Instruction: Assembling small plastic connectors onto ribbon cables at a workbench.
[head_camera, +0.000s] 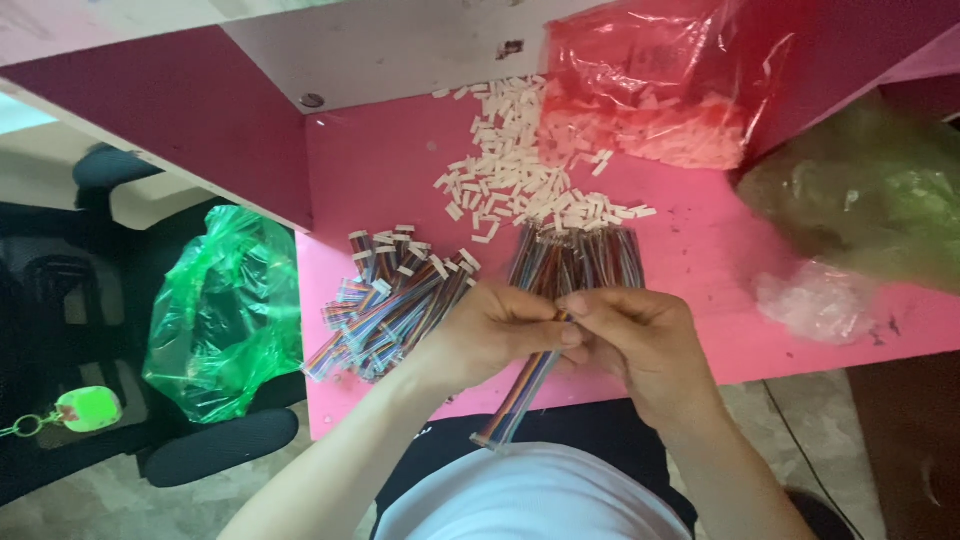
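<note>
Both hands, left hand (495, 330) and right hand (630, 335), meet over the table's near edge, pinched together on one multicoloured ribbon cable (520, 395) whose free end hangs toward the lap, within reach of the loose white connectors (510, 170). A finished cable pile (385, 305) lies at the near left; a red plastic bag (650, 85) sits at the far edge, a green bag (870, 190) at the right edge.

A red plastic bag (655, 85) of white pieces lies at the desk's (700, 250) far edge, an olive-green bag (870, 190) and small clear bag (815, 300) at right, a bright green bag (225, 310) beside the desk at left.
</note>
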